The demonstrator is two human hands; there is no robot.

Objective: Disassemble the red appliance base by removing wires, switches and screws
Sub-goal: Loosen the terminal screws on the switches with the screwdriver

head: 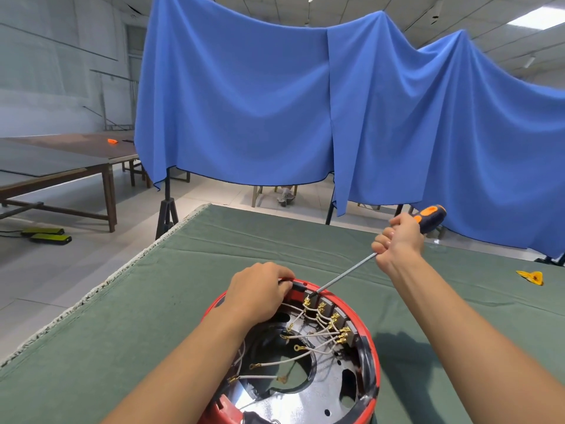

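The red appliance base (371, 356) sits open side up at the near edge of the green-covered table (195, 270), its white wires (308, 335) with brass terminals (334, 317) running to a row of connectors along the far inner wall. The left hand (260, 290) grips the far-left rim, fingers curled over it; the right hand (397, 243), well apart and raised, is clenched round an orange-and-black screwdriver (431, 217) whose tip meets the far inner rim. A yellow scrap (532, 276) lies at the right; blue cloth (275, 102) hangs behind.
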